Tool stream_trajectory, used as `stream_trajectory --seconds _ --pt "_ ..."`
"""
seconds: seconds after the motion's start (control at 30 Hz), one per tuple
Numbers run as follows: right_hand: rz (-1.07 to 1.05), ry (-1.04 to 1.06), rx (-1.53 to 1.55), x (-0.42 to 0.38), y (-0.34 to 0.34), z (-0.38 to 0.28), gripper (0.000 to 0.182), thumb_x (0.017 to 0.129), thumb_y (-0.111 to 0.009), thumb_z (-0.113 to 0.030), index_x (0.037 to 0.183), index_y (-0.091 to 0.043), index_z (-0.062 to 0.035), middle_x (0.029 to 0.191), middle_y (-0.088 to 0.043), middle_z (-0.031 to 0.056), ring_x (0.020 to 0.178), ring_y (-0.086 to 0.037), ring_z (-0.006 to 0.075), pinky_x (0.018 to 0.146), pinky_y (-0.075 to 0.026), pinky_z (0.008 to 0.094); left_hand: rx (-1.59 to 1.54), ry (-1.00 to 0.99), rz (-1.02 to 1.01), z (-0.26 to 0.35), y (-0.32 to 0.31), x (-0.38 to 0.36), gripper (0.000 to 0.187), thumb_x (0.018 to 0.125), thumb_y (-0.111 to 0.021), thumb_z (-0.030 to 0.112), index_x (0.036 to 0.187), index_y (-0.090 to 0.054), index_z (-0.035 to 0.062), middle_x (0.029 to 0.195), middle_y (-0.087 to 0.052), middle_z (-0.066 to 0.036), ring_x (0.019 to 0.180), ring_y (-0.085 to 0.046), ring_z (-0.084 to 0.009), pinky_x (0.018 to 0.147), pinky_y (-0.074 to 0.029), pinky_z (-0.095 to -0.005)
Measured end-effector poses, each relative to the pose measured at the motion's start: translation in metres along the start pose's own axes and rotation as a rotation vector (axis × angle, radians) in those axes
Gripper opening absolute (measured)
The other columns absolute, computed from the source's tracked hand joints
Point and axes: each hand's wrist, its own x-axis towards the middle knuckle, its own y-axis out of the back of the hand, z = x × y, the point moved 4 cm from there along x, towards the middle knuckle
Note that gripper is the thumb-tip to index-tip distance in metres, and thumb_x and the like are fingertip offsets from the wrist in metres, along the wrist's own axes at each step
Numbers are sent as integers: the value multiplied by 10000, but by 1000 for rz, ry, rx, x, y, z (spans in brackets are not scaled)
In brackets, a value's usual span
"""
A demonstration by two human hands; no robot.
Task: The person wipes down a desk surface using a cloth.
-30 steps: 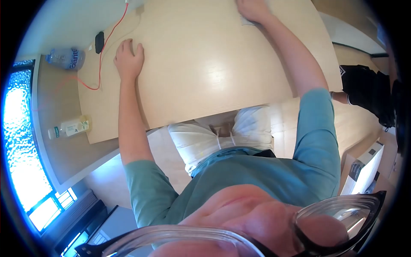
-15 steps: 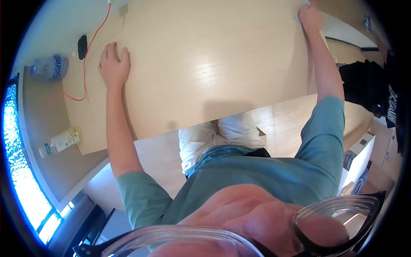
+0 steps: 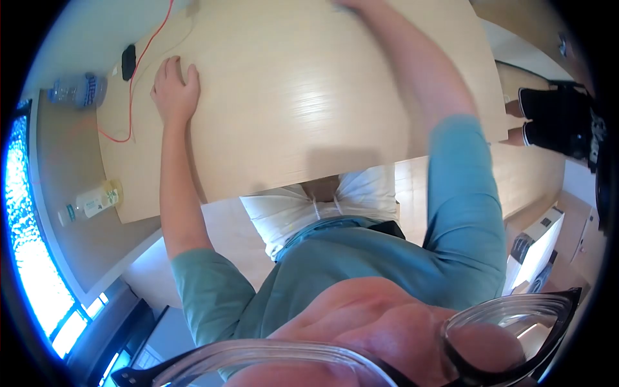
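Note:
My left hand (image 3: 175,90) lies flat on the light wood tabletop (image 3: 271,90), its fingers spread and nothing in them. Just beyond its fingers is a small black object (image 3: 129,62), with a red cable (image 3: 131,97) running past the hand on its left. My right hand (image 3: 362,3) is at the top edge of the view, mostly cut off and blurred. A bit of pale greyish cloth (image 3: 343,7) shows beneath it against the tabletop; the fingers around it are largely hidden.
On the left, a clear plastic bottle (image 3: 78,89) with a blue label and a pale bottle (image 3: 97,200) with a yellowish end lie near the table's edge. Another person in black shorts (image 3: 554,119) stands at the right. White-covered legs (image 3: 361,190) are below the near edge.
My right arm has swept left across the tabletop, from the far right corner to the top middle, taking the pale cloth along. My left hand stays in place on the table.

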Motion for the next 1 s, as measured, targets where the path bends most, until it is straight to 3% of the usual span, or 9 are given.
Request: stream_trajectory --seconds 0.17,0.27,0.43,0.5,0.6,0.67,0.8,0.83,1.0 --pt "-328 200 421 -43 -51 -233 384 894 -533 -175 1201 -706 -21 1262 -689 230 1190 -646 393 1042 -512 525 10 -11 -10 -7 0 -1 515 979 -622 420 1403 -599 130 1483 -579 -120 1413 -499 -313 1140 -381 -517" --pt "-128 455 322 -67 -46 -290 375 822 -641 -186 1155 -738 -44 1249 -695 203 1215 -636 361 1042 -505 496 -50 -55 -27 -7 -2 1 512 981 -635 393 1395 -602 94 1457 -599 -141 1377 -531 -345 1127 -410 -497" --pt "-381 71 296 -41 -10 -174 321 776 -653 -161 1039 -767 -15 1158 -733 203 1097 -695 377 914 -573 484 -66 -63 8 11 5 -4 506 982 -642 364 1349 -625 17 1398 -632 -193 1315 -571 -392 1100 -455 -472" --pt "-156 2 168 -24 -6 -78 253 771 -643 -148 940 -777 -16 1098 -747 212 1057 -710 389 890 -592 489 -68 -97 17 7 1 -1 494 981 -645 347 1346 -627 15 1395 -632 -202 1309 -575 -397 1096 -462 -473" --pt "-18 -121 99 -29 64 64 342 908 -487 -120 1144 -663 55 1197 -661 317 1127 -634 474 1022 -508 535 -63 -84 -14 13 6 1 487 980 -647 334 1345 -627 12 1393 -629 -210 1308 -574 -399 1095 -463 -476" --pt "120 -154 16 -37 90 147 296 883 -512 -138 1051 -678 40 1123 -677 294 1097 -642 459 1009 -508 538 -58 -110 8 14 1 6 484 977 -651 329 1344 -627 14 1396 -627 -211 1311 -573 -396 1098 -459 -481" --pt "5 -216 -95 -43 122 265 530 1003 -429 -203 1460 -525 47 1504 -536 278 1425 -484 407 1229 -351 470 17 -117 20 2 1 3 485 974 -649 331 1362 -616 41 1434 -602 -194 1348 -547 -379 1121 -428 -494" --pt "-29 -233 -115 -38 129 288 484 932 -522 -232 1326 -642 21 1354 -652 258 1249 -616 431 1071 -486 501 10 -76 0 1 3 1 493 973 -646 343 1376 -606 60 1457 -586 -178 1371 -528 -365 1139 -402 -495" --pt "-78 -252 -265 -25 124 311 609 1034 -376 -358 1521 -471 -5 1569 -481 242 1452 -461 395 1213 -364 466 25 34 -18 -2 5 -1 514 971 -638 379 1405 -584 110 1507 -547 -134 1418 -485 -328 1176 -335 -499"
